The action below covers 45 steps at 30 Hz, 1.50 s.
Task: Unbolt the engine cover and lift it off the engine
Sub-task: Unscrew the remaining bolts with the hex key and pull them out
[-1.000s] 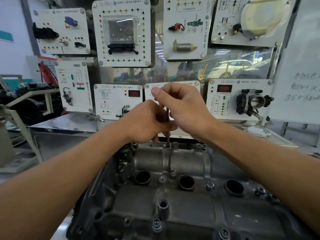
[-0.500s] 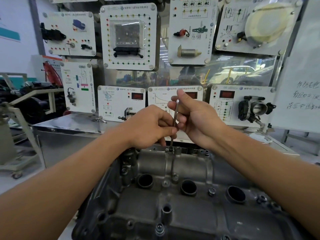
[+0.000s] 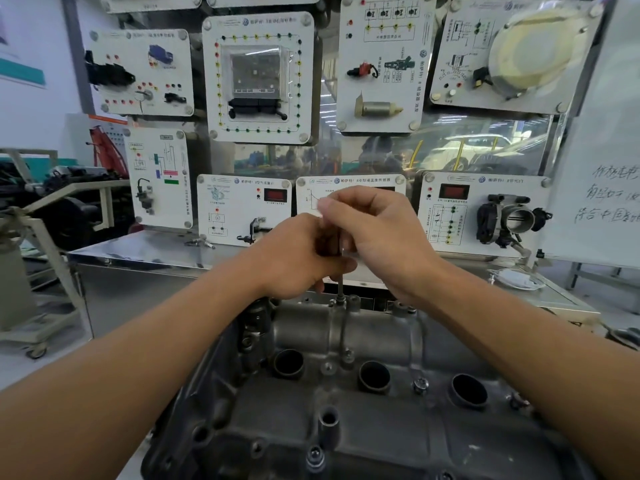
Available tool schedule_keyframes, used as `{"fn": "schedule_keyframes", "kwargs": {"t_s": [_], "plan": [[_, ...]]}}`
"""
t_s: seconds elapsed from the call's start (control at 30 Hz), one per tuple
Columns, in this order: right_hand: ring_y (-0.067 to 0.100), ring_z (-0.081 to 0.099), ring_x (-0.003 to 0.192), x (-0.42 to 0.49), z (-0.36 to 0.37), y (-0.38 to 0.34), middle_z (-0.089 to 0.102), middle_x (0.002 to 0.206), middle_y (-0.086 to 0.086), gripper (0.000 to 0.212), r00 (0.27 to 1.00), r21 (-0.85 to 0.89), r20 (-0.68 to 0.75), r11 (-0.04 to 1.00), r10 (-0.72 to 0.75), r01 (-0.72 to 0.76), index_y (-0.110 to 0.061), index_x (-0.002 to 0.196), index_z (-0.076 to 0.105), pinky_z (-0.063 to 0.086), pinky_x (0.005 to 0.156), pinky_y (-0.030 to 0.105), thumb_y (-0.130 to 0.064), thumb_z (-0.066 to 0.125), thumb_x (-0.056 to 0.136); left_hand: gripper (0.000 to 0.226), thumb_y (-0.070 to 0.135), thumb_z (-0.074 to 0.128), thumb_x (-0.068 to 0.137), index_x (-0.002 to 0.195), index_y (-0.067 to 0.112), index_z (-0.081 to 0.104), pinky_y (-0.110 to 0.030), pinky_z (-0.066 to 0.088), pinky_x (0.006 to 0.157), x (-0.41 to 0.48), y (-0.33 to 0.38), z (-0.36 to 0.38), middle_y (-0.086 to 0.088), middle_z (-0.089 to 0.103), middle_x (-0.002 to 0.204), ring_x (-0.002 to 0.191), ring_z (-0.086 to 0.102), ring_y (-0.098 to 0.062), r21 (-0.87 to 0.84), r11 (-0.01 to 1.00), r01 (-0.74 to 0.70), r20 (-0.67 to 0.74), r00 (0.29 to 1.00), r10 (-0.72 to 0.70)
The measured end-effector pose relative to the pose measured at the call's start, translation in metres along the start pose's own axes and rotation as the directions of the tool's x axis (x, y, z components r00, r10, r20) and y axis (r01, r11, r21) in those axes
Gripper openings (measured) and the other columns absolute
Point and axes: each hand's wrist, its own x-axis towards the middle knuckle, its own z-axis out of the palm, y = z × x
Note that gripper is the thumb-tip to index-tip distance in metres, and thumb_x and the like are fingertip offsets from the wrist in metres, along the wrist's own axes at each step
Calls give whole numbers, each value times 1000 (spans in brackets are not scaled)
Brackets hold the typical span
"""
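The grey cast-metal engine cover point(image 3: 346, 427) fills the lower middle, with three round dark wells across it and several bolts along its edges. A thin metal hex key point(image 3: 340, 278) stands upright on a bolt point(image 3: 340, 301) at the cover's far edge. My left hand point(image 3: 294, 261) is curled around the key's shaft from the left. My right hand point(image 3: 374, 230) pinches the key's upper part from the right, directly against the left hand. The top of the key is hidden between my fingers.
A steel bench point(image 3: 145, 251) runs behind the engine, backed by a wall of white training panels point(image 3: 259, 77) with sensors and a throttle body point(image 3: 512, 220). A whiteboard point(image 3: 609, 168) stands at right, a trolley frame point(image 3: 41, 237) at left.
My right hand has closed back over the top of the key after opening up half a second ago. The camera has shifted slightly; the key stays on the same bolt.
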Motion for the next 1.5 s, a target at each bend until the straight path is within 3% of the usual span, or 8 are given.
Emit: {"fn": "schedule_keyframes", "kwargs": {"t_s": [0.27,0.47,0.67,0.9,1.0,1.17,1.33,1.5], "plan": [[10,42,39,4,-13,6,73,74,5,11,951,445,68,844,301,-299,-19,93,72,40,51,24,-27,64,94,9,12,71,91,84,9,74,-15,49,52,-3,0,-2,8,73,66,67,73,-22,-42,999,31,38,999,-30],[9,43,35,8,3,0,63,57,4,15,974,311,-52,930,220,-193,-13,84,73,40,38,20,-24,67,94,9,14,72,89,85,7,76,-12,47,54,-5,0,-3,0,77,76,63,73,-20,-43,998,35,17,999,-34],[9,54,49,1,1,2,54,50,-6,43,985,150,118,979,122,-139,-22,47,62,48,47,23,-32,73,87,10,17,76,86,88,9,70,-18,49,52,-2,1,-2,-7,74,78,64,72,-26,-58,998,24,12,1000,-23],[11,52,52,1,-13,-5,72,73,7,24,997,-75,66,997,31,-26,-2,76,73,48,52,26,-20,60,83,10,15,75,87,77,15,73,-19,51,53,-3,-1,-1,4,74,70,62,72,-21,-85,996,29,8,1000,-28],[13,54,54,-1,-18,-2,76,80,9,20,996,66,64,996,62,-66,-9,88,72,51,57,26,-14,54,96,6,15,74,88,87,9,76,-31,57,68,-4,-2,-5,7,75,74,68,73,-16,-87,996,30,35,999,-27],[13,52,47,2,-18,-1,74,76,10,20,974,379,89,897,209,-227,-11,90,68,49,53,24,-20,54,100,9,13,73,88,89,5,77,-16,51,56,-5,0,-4,8,76,72,64,73,-13,-101,994,49,30,998,-47],[9,42,35,10,0,-1,65,58,5,14,964,399,-37,888,264,-228,-10,87,72,40,39,18,-21,67,93,5,6,77,84,82,8,72,-26,57,57,-1,1,-1,-5,74,70,59,70,-22,-150,988,23,-2,1000,-23],[5,49,49,5,2,-1,50,57,-1,22,996,195,83,979,37,-53,-16,70,71,42,46,14,-29,69,88,13,11,78,83,87,6,67,-24,53,50,2,2,0,-11,70,72,60,69,-32,-92,996,16,-22,1000,-18]]}}
